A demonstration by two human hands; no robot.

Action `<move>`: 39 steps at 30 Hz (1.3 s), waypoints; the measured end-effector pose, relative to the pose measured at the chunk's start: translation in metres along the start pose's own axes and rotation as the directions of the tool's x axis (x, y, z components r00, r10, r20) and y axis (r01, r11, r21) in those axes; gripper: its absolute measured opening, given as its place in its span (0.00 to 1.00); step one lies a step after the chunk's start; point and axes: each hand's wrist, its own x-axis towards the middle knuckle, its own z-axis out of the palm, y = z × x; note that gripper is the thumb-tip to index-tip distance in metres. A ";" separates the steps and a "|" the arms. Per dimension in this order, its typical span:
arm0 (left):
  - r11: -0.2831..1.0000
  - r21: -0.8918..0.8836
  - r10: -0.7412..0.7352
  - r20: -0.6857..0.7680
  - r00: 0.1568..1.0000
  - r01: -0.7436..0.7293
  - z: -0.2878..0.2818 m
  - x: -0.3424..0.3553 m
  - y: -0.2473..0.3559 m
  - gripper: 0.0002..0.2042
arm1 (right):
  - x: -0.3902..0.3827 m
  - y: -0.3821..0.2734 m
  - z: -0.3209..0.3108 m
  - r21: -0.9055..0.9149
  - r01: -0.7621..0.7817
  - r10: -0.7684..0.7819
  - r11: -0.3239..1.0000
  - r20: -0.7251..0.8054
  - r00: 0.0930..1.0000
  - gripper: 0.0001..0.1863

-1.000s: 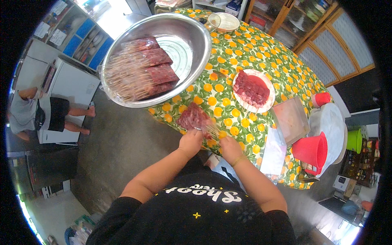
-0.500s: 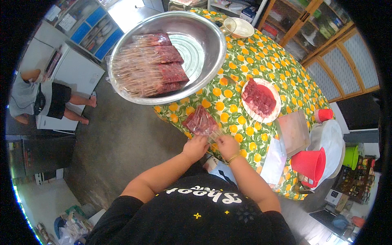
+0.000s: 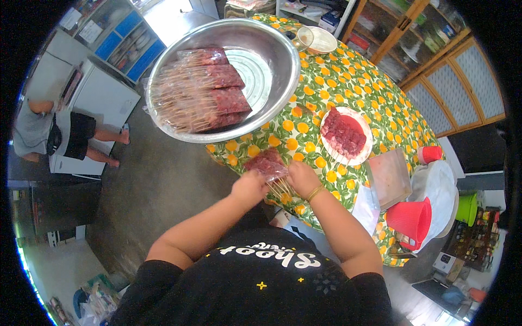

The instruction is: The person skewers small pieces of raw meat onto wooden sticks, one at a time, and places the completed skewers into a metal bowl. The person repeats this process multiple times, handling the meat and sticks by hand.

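Note:
A clear plastic bag of raw meat skewers (image 3: 265, 161) lies at the near edge of the table, with its bare wooden sticks (image 3: 281, 188) pointing toward me. My left hand (image 3: 250, 186) is closed on the bag's left side, and my right hand (image 3: 304, 178) grips the plastic at its right. The fingertips are partly hidden and slightly blurred. To the right, a white plate (image 3: 371, 143) carries more raw meat skewers (image 3: 344, 135) in red juice. Several bagged bundles of skewers (image 3: 225, 76) are piled in a large metal basin (image 3: 285, 60), at the far left of the table.
An orange-patterned cloth (image 3: 375, 92) covers the table. On its right are a clear plastic container (image 3: 390, 176), a red basket (image 3: 410, 220), a red cup (image 3: 430, 155) and a whitish plastic bag (image 3: 440, 187). A bowl (image 3: 324, 40) sits at the back. Another person (image 3: 70, 130) stands at left.
Both hands have moved up from the stick ends to the sides of the bag. The plastic, stretched out toward me before, is now gathered closer to the meat, and more of the sticks show.

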 end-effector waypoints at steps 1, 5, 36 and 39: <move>0.995 -0.088 -0.050 0.047 0.998 0.054 -0.011 0.005 -0.006 0.11 | 0.005 -0.005 -0.007 0.038 0.010 -0.011 0.999 0.027 1.000 0.09; 0.889 -0.362 -0.207 0.229 0.951 0.280 -0.030 0.026 -0.035 0.12 | 0.030 -0.024 -0.028 0.301 -0.315 0.236 0.900 0.271 0.933 0.11; 0.972 -0.105 -0.191 0.184 0.964 0.212 -0.112 0.061 0.005 0.11 | 0.035 -0.078 -0.086 0.203 -0.392 0.399 0.898 0.007 0.917 0.07; 0.928 -0.186 -0.279 0.225 0.934 0.322 -0.113 0.058 0.004 0.10 | 0.034 -0.067 -0.073 0.273 -0.467 0.468 0.841 0.065 0.881 0.07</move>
